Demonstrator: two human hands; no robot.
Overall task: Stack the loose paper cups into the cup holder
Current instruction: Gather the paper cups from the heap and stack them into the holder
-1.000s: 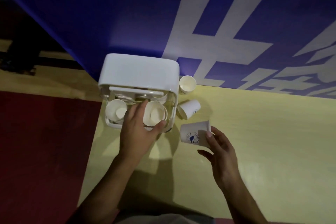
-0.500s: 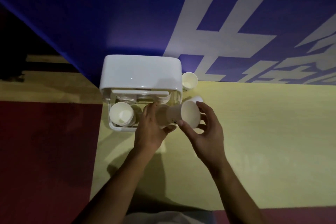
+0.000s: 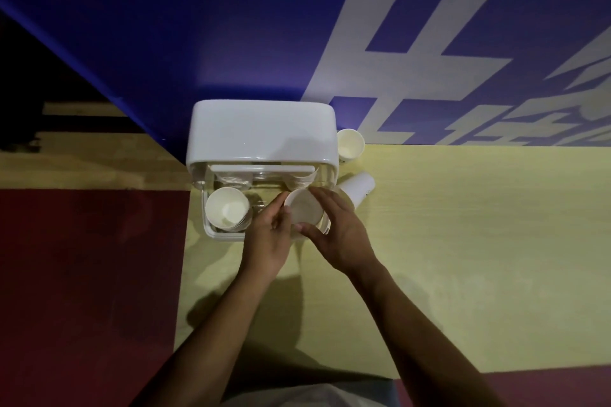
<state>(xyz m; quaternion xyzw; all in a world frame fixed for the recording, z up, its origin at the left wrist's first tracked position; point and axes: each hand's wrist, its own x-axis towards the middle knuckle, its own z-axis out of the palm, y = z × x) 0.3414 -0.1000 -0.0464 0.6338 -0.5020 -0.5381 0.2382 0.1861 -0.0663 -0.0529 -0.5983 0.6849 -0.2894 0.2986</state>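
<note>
Head view: both hands' grip (image 3: 299,225) around paper cup (image 3: 304,212) over cup holder (image 3: 261,135).

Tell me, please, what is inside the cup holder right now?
The cup holder shows a cup stack on its left and another cup between both hands on its right. Its lid hides the rear.

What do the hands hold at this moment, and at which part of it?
Both hands, left and right, hold one white paper cup by its open rim, fingertips on opposite sides, over the right slot of the white plastic cup holder.
</note>
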